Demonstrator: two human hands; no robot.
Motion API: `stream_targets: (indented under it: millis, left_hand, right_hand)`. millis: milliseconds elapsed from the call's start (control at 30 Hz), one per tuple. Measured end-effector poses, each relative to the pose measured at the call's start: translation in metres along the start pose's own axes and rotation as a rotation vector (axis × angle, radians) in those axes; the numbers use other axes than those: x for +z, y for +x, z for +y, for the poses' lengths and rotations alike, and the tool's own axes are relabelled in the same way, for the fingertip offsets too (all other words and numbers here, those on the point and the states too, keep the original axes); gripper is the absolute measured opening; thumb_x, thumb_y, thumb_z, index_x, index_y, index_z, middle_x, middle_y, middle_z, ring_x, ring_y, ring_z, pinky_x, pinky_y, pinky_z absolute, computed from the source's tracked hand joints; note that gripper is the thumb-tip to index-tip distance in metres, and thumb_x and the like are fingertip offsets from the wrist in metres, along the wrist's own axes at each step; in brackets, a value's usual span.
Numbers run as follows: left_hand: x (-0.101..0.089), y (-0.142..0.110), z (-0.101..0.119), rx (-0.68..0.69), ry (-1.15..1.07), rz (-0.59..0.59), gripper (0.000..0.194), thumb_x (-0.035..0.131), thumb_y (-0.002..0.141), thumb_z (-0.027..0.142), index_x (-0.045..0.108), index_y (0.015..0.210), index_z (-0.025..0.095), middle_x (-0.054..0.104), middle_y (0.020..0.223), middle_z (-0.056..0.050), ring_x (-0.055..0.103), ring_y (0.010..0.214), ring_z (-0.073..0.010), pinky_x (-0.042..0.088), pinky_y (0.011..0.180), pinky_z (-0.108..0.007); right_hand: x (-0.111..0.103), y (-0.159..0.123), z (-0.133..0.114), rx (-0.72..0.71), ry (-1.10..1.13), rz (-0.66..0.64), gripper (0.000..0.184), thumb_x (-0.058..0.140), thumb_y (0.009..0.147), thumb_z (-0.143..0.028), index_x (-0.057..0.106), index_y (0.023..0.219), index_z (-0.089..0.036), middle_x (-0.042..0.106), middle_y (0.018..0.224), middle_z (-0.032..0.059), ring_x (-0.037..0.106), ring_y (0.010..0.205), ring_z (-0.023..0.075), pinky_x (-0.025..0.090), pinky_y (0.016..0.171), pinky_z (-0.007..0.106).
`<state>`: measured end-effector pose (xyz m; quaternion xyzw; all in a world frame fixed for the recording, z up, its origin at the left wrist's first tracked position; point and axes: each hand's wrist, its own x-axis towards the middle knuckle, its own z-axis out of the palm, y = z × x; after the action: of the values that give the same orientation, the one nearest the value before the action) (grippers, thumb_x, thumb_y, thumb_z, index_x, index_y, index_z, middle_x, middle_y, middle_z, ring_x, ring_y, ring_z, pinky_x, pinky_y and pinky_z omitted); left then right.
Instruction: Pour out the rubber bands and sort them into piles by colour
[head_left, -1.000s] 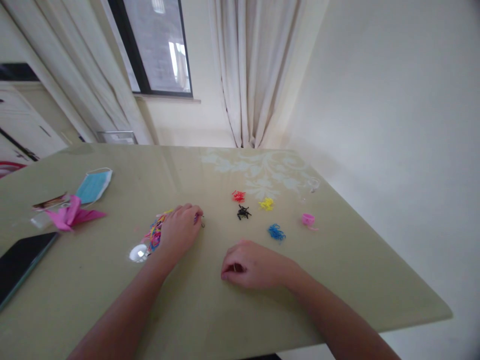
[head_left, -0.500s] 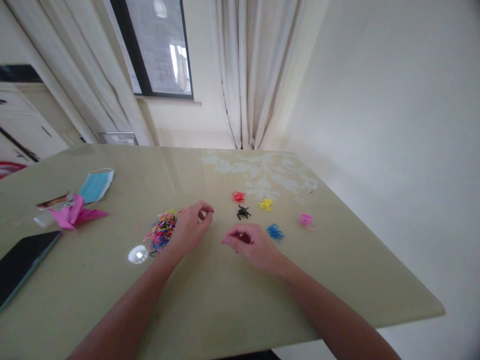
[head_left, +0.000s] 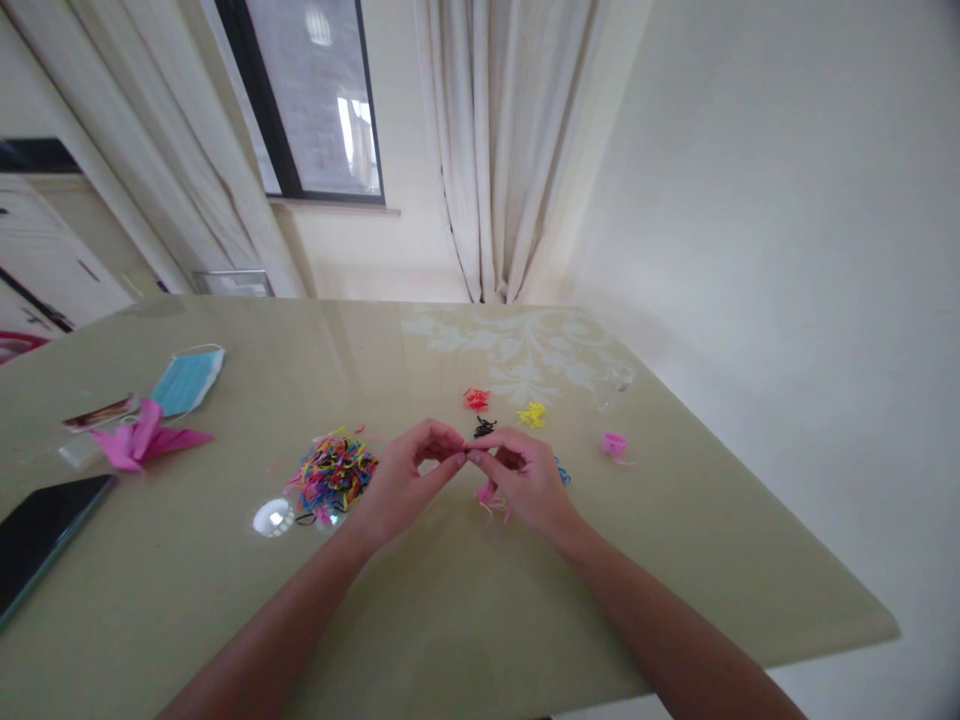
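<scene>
Both my hands meet above the middle of the table, fingertips touching. My left hand is closed in a pinch, and my right hand pinches against it. A tiny dark bit shows between the fingertips, too small to make out. Left of my left hand lies a mixed heap of small coloured rubber bands. Under my right hand is a pink group of bands, partly covered. Just beyond the fingers sit black bands, with red bands and yellow bands farther back. Blue bands are mostly hidden behind my right hand.
A pink ring-like piece lies to the right. Toward the left are a clear, shiny dome, a pink folded paper shape, a blue face mask and a dark phone. A wall borders the table's right side.
My hands have come together: the left moved right and slightly down, the right moved slightly up and right. The pink bands beneath my right hand have come into view.
</scene>
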<state>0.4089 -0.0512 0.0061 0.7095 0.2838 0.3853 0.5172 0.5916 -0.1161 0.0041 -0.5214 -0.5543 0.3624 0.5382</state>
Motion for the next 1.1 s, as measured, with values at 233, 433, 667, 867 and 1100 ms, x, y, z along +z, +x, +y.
stream_targets:
  millis: [233,433,667,867,1100]
  left_hand:
    - [0.0,-0.001,0.0,0.018,0.075,-0.016,0.015,0.071,0.093,0.031,0.069,0.098,0.018,0.074,0.092,-0.005,0.071,0.085,-0.0163,0.056,0.081,-0.029]
    - [-0.001,0.0,0.005,0.024,0.127,-0.053,0.016,0.069,0.094,0.033,0.069,0.1,0.018,0.076,0.092,-0.005,0.071,0.084,-0.0167,0.056,0.079,-0.028]
    - [-0.022,0.004,-0.005,-0.029,0.607,-0.039,0.011,0.064,0.088,0.021,0.074,0.091,0.019,0.078,0.09,-0.006,0.071,0.083,-0.022,0.055,0.08,-0.035]
    - [-0.014,0.002,0.006,-0.014,0.382,-0.011,0.024,0.073,0.089,0.038,0.079,0.107,0.022,0.08,0.097,-0.005,0.069,0.079,-0.0187,0.052,0.069,-0.029]
    - [0.002,-0.004,0.01,0.062,0.092,0.058,0.016,0.074,0.092,0.035,0.08,0.097,0.021,0.08,0.087,-0.003,0.069,0.077,-0.0157,0.054,0.073,-0.027]
  right_hand:
    - [-0.005,0.002,-0.003,-0.138,-0.13,-0.027,0.017,0.077,0.09,-0.037,0.078,0.092,-0.02,0.068,0.08,0.0013,0.059,0.053,0.0085,0.046,0.044,0.017]
    - [-0.005,0.0,-0.003,-0.166,-0.174,-0.035,0.02,0.077,0.091,-0.04,0.079,0.093,-0.02,0.07,0.082,0.0028,0.062,0.057,0.0097,0.049,0.049,0.02]
    - [-0.007,0.004,0.0,-0.035,0.091,0.043,0.02,0.08,0.087,-0.04,0.08,0.091,-0.02,0.071,0.07,0.0007,0.065,0.052,0.012,0.053,0.048,0.022]
    - [-0.006,0.004,-0.008,-0.056,0.158,0.08,0.015,0.083,0.083,-0.037,0.083,0.087,-0.022,0.072,0.072,0.001,0.062,0.051,0.0109,0.054,0.046,0.022]
    - [-0.003,-0.001,-0.009,-0.112,0.136,0.084,0.011,0.083,0.084,-0.035,0.083,0.088,-0.024,0.065,0.071,-0.0012,0.058,0.052,0.0097,0.054,0.045,0.021]
